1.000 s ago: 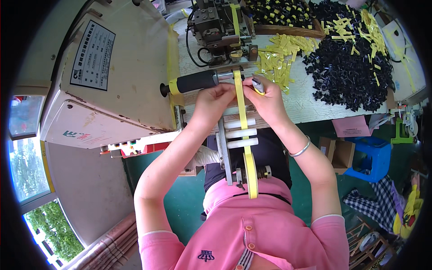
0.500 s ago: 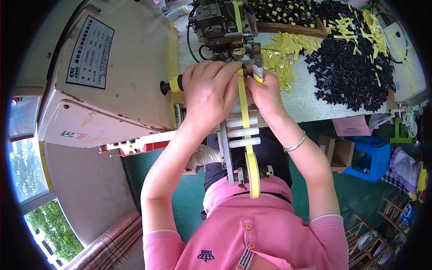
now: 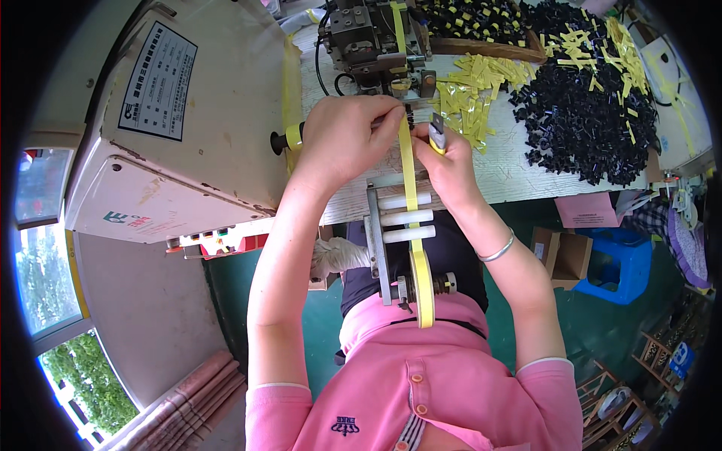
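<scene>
A yellow tape (image 3: 408, 165) runs from a roll (image 3: 423, 293) at my waist, over white rollers (image 3: 407, 217), up to a dark metal machine (image 3: 368, 45). My left hand (image 3: 342, 139) is closed, its thumb and forefinger pinched at the tape's left edge; what is between them is hidden. Small black pieces (image 3: 410, 114) show just right of those fingertips, below the machine. My right hand (image 3: 451, 165) is closed around a small knife (image 3: 437, 138) with a white-and-yellow wrapped handle. Its flat metal tip points away from me. The right thumb and forefinger are close to the tape's right side.
Cut yellow strips (image 3: 481, 83) and a heap of small black parts (image 3: 587, 124) lie on the table's right side. A wooden tray (image 3: 489, 49) of black-and-yellow pieces stands behind. The large beige machine housing (image 3: 180, 173) bounds the left. A blue stool (image 3: 620, 263) stands on the floor.
My right hand has drawn slightly toward me and right with the knife, away from the machine. The left fingers have gone from spread over the tape to a pinch.
</scene>
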Action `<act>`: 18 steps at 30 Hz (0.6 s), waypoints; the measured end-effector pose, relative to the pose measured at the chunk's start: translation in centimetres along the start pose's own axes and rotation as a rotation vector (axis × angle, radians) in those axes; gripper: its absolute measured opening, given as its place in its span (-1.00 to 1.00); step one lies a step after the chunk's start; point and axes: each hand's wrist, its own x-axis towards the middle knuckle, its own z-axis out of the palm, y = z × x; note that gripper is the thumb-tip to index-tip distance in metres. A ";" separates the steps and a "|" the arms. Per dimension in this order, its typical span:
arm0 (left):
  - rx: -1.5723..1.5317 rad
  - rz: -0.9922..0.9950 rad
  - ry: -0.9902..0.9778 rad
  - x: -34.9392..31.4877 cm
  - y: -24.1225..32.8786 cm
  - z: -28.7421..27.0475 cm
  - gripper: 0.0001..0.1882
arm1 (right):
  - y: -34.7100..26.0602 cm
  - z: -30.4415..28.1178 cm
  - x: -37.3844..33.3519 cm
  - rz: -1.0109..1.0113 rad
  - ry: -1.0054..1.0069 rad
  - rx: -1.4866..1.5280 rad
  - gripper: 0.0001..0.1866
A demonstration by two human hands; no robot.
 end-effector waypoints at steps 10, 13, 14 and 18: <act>-0.051 -0.042 -0.083 0.5 -0.4 -0.3 -0.69 | -1.1 -0.5 -0.3 0.054 -0.046 0.059 -0.90; -0.053 -0.080 -0.094 0.5 -0.3 -0.3 -0.69 | -1.7 -0.7 -0.5 0.031 -0.067 0.028 -0.89; -0.048 -0.073 -0.090 0.4 -0.3 -0.4 -0.70 | -1.7 -0.9 -0.7 0.030 -0.068 0.028 -0.89; -0.079 0.025 0.034 0.1 -0.1 0.1 -0.80 | -2.2 -1.7 -0.9 0.056 -0.031 0.004 -0.86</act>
